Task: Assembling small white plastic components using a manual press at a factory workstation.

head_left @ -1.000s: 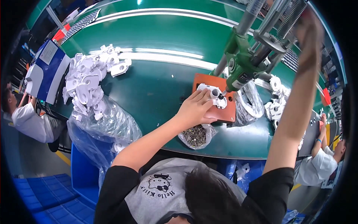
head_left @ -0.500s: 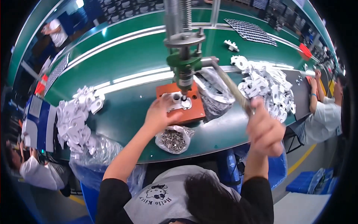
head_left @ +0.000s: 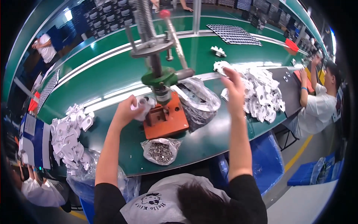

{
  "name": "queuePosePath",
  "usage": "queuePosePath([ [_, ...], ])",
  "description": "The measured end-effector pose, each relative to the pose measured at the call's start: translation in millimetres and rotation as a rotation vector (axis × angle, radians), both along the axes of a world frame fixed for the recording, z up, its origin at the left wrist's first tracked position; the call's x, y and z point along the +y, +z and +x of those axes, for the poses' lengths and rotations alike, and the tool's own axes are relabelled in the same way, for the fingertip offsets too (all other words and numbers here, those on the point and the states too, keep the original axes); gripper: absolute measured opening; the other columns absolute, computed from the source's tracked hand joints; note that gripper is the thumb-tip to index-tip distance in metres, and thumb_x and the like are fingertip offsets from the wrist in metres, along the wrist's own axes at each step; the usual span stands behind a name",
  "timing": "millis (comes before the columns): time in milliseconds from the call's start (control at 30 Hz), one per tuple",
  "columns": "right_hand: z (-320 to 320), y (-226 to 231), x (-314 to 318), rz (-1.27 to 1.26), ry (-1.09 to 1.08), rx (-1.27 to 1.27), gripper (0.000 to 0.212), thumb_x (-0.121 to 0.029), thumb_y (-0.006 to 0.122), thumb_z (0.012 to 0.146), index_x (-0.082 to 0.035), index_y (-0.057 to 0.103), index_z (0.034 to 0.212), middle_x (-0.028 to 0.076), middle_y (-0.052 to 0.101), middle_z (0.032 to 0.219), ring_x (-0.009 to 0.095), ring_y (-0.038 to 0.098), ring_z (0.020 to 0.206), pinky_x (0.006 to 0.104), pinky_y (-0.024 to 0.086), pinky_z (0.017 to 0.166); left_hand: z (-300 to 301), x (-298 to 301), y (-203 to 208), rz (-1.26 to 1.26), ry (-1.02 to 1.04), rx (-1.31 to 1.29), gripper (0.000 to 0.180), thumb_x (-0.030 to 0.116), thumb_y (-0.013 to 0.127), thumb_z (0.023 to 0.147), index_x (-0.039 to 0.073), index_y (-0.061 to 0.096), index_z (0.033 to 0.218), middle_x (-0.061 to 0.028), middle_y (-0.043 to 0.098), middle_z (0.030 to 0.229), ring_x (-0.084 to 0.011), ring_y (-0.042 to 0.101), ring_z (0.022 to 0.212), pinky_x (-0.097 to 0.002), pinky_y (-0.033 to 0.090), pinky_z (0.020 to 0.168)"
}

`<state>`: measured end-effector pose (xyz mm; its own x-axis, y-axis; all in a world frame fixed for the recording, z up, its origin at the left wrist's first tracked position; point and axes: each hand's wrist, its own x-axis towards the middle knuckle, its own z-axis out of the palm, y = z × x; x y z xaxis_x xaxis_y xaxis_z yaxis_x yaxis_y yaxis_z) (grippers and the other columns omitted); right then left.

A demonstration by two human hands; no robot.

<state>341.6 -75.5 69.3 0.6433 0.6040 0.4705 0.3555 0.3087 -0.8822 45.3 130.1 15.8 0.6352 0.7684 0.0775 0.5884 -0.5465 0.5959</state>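
Observation:
My left hand holds a white plastic part just left of the press's orange base. My right hand is raised with fingers apart, holding nothing, next to a heap of white parts on the right. The hand press has a green body and a lever with a red knob, which stands up and free. A clear bag of small metal pins lies in front of the base.
A second pile of white parts lies at the left by a blue-and-white box. A crumpled plastic bag sits behind the press. A seated person in white works at the right; blue bins stand below the green table.
My right hand has let go of the lever, which has swung back up, and risen beside the right heap. My left hand has lifted a white part off the orange base.

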Motion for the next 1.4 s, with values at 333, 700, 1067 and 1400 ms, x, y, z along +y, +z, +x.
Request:
queuePosePath([
  [333, 269.8, -162.8, -172.9, -0.736, -0.715, -0.639, 0.050, -0.024, 0.068, 0.076, 0.000, 0.051, 0.116, 0.020, 0.053, 0.115, 0.036, 0.046, 0.110, 0.0420, 0.035, 0.096, 8.2, 102.4, -85.8, -0.002, 0.368, -0.336, 0.062, 0.037, 0.067, 0.081, 0.007, 0.039, 0.128, -0.0242, 0.052, 0.119, -0.0349, 0.052, 0.112, -0.0446, 0.043, 0.090],
  [700, 283.5, -163.6, -145.5, -0.723, -0.714, -0.821, 0.034, -0.018, 0.069, 0.073, -0.003, 0.057, 0.101, 0.020, 0.053, 0.113, 0.036, 0.045, 0.112, 0.0416, 0.034, 0.097, -218.2, 131.2, -80.3, 0.243, 0.525, 0.665, 0.061, 0.025, 0.059, 0.070, 0.017, 0.046, 0.129, -0.0190, 0.052, 0.124, -0.0375, 0.039, 0.122, -0.0540, 0.032, 0.096],
  [1067, 234.2, -126.0, -141.8, -0.372, -0.815, -0.578, 0.048, -0.024, 0.067, 0.083, 0.000, 0.047, 0.119, 0.012, 0.055, 0.113, 0.024, 0.054, 0.102, 0.0336, 0.042, 0.087, -235.9, 118.0, -82.2, 0.109, 0.461, 0.435, 0.053, 0.030, 0.057, 0.074, 0.008, 0.050, 0.122, -0.0157, 0.051, 0.127, -0.0430, 0.026, 0.132, -0.0608, 0.023, 0.102],
  [1400, 93.3, -79.4, -91.6, 0.172, -0.197, 0.092, 0.049, -0.022, 0.050, 0.092, -0.002, 0.033, 0.132, 0.019, 0.051, 0.125, 0.022, 0.054, 0.105, 0.0348, 0.044, 0.090, -225.4, 88.8, -48.6, 0.456, 0.318, 0.814, 0.035, 0.017, 0.057, 0.077, 0.006, 0.054, 0.110, -0.0196, 0.059, 0.112, -0.0376, 0.044, 0.122, -0.0554, 0.036, 0.095],
])
